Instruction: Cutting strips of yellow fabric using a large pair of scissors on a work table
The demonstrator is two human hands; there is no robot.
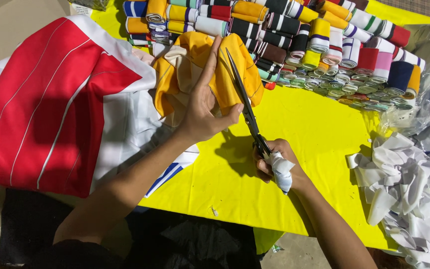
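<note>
The left hand (202, 107) pinches a crumpled orange-yellow fabric piece (195, 65) with a pale lining. The right hand (274, 162) grips dark scissors (247, 109), handle wrapped in white cloth, blades against the fabric's edge.

Yellow-covered table (319, 129), striped fabric rolls (324, 40), red-white cloth (51, 109), white scraps (409, 189)

Yellow-covered table (319, 129) under bright light, grey floor (294, 249) below.

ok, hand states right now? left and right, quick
Left hand: closed on the orange-yellow fabric piece, gripping its folded edge.
Right hand: closed on the handles of the scissors, which are wrapped in white cloth; blades at the fabric.
</note>
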